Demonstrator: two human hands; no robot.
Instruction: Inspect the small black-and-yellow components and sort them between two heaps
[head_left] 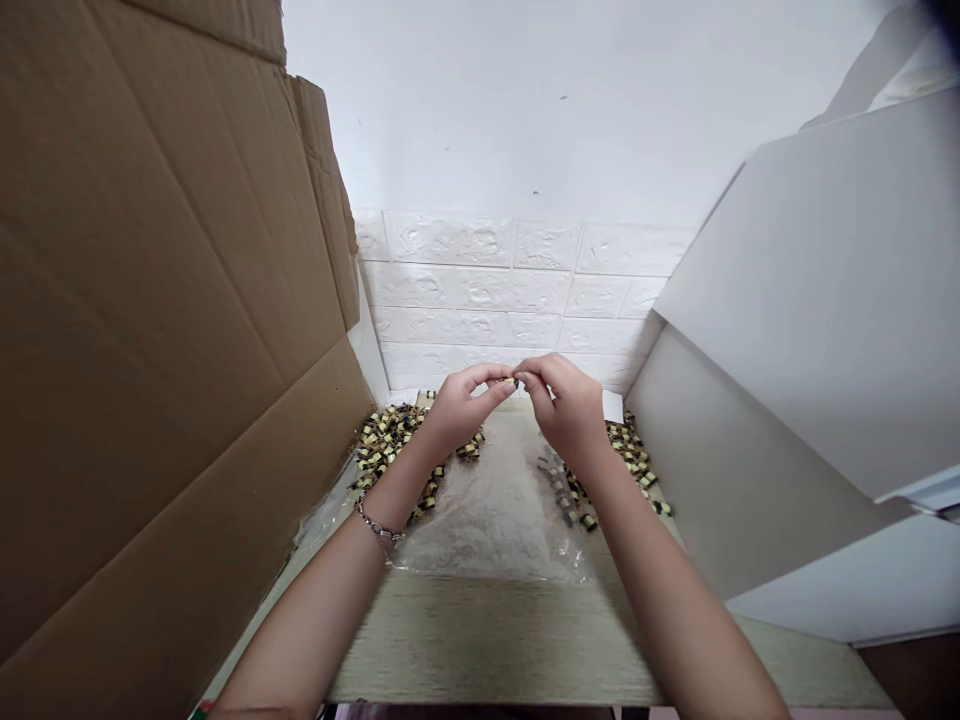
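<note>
A small yellow-and-black part (pixel 511 381) is pinched between the thumb and fingers of my left hand (pixel 465 402), above the far side of the table. My right hand (pixel 561 400) touches the same part with closed thumb and fingertips, from the right. Many similar small yellow-and-black parts (pixel 386 436) lie heaped on the left, partly behind my left forearm. Another heap of them (pixel 634 455) lies on the right, partly hidden by my right arm. Between the heaps a clear plastic bag (pixel 491 510) lies flat under my hands.
A tall brown cardboard sheet (pixel 172 300) walls off the left side. White panels (pixel 817 290) stand on the right. Behind is a white brick-patterned wall (pixel 472 288). The pale wooden table (pixel 495 640) has its front edge near the bottom of the view.
</note>
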